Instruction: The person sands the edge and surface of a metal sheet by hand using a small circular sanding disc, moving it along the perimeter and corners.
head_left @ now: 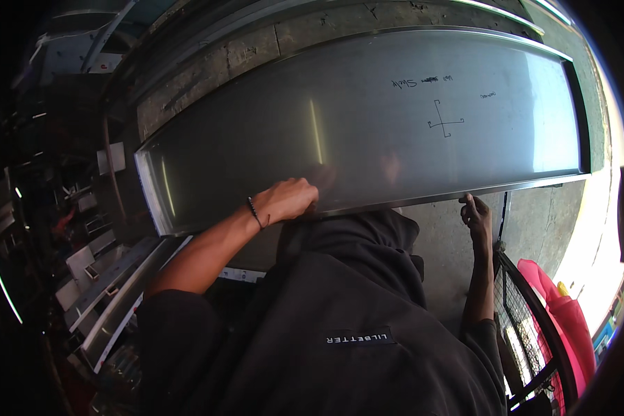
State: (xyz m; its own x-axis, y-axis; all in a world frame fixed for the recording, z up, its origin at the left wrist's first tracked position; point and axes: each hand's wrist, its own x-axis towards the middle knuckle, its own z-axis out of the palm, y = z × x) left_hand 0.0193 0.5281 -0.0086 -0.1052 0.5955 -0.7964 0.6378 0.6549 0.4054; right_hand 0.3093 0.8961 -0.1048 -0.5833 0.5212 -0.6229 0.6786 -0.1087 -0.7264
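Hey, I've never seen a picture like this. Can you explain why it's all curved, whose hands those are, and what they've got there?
Sure. There's no machine here: a person is working with bare hands. A wide fisheye camera on their head looks down, so straight edges bend toward the rim, and you see their own dark top below.

The big thing in front is a long, shiny metal panel with turned-up edges. Black marker lines are drawn on it, toward the right.

The left hand, with a dark bracelet at its wrist, is curled at the panel's near edge. The right hand has its fingertips at that same edge, farther right. How firmly either grips, I can't tell.
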